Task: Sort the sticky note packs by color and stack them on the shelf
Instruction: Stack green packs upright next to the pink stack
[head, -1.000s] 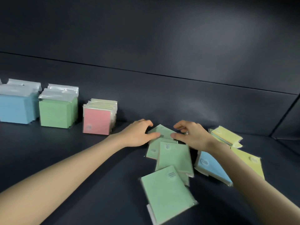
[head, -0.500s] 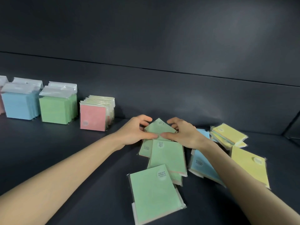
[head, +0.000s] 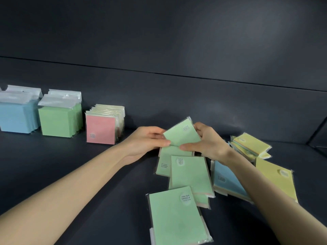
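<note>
Held green pack (head: pixel 182 134): it is kept tilted just above the loose green packs (head: pixel 190 174) on the shelf (head: pixel 70 174).
Left hand (head: pixel 146 141): its left edge is pinched by thumb and curled fingers.
Right hand (head: pixel 208 144): its right edge is gripped (thumb in front).
Sorted rows: blue row (head: pixel 16 117), green row (head: pixel 56 121) and pink row (head: pixel 100 129) are stood at the far left.

A dark wall at the back
The big dark back wall (head: pixel 159 41) fills the top. A thin line (head: pixel 159 73) runs across it from side to side. A soft pale glow (head: pixel 256 27) sits up on the right.
</note>
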A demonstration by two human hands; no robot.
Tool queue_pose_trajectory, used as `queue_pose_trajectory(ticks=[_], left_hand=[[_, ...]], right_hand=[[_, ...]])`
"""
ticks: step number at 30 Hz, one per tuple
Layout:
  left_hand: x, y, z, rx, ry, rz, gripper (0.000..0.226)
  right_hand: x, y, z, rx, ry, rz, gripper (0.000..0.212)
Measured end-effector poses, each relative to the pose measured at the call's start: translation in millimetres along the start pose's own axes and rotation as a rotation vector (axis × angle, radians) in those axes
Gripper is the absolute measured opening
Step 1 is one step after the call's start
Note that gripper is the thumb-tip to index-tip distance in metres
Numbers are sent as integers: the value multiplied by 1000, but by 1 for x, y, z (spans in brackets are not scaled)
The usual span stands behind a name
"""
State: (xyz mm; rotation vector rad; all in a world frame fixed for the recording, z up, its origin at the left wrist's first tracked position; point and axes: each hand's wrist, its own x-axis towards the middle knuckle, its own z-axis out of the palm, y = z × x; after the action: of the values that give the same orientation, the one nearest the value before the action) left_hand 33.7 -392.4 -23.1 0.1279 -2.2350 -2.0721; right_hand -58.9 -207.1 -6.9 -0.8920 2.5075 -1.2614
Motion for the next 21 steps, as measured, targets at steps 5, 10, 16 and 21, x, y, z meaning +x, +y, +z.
queue_pose_trajectory(ticks=[5, 10, 16, 21], left_hand=[[-2, 6, -10, 137, -197, -127, 52], [-2, 4, -9, 156, -159, -151, 59], [2, 8, -22, 112, 149, -10, 27], [6, 3, -21, 237, 353, 54, 22]], right_hand=[[-5, 2, 3, 64, 26, -35, 50], [-7, 4, 7, 168, 57, -93, 27], [-6, 6, 1, 308, 317, -149, 8], [-7, 1, 3, 379, 364, -158, 4]])
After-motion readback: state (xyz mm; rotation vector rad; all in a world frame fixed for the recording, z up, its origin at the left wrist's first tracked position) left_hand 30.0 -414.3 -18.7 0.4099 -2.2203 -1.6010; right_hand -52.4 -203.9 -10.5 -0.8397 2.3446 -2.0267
